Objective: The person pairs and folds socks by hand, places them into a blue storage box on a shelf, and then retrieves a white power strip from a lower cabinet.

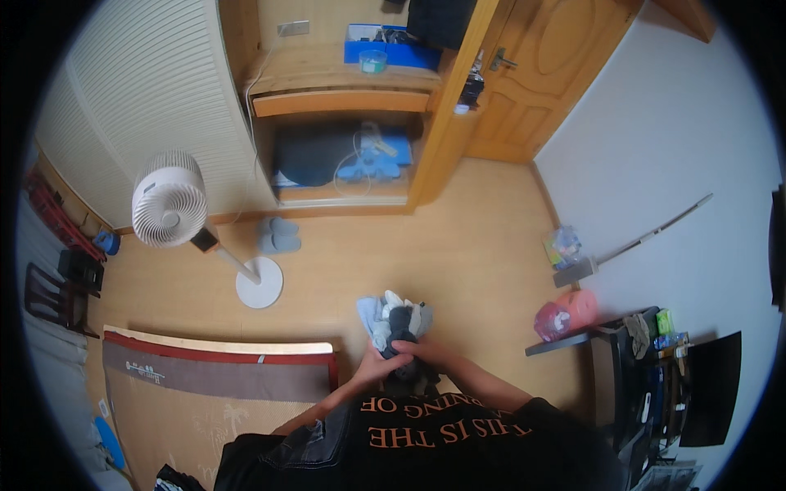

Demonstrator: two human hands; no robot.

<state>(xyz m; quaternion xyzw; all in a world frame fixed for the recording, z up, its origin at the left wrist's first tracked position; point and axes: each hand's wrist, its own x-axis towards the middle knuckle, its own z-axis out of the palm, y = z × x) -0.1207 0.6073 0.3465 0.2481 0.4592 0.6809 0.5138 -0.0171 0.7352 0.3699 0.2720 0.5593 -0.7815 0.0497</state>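
Observation:
A bundle of small cloth items (393, 313), likely socks, in light blue, white, grey and dark grey, is held in front of my body. My left hand (376, 363) grips the bundle from its left and lower side. On the other side, my right hand (419, 351) holds it, with the thumb over a dark grey piece. Pale pieces stick out above the fingers. The undersides of both hands and the lower part of the bundle are hidden.
A white standing fan (259, 282) and grey slippers (282, 235) are on the wooden floor. A bed with a mat (172, 417) lies to the left. At the right are a black desk (605, 374), a pink roll (578, 307) and a flat mop (576, 272). An open cabinet (341, 103) stands ahead.

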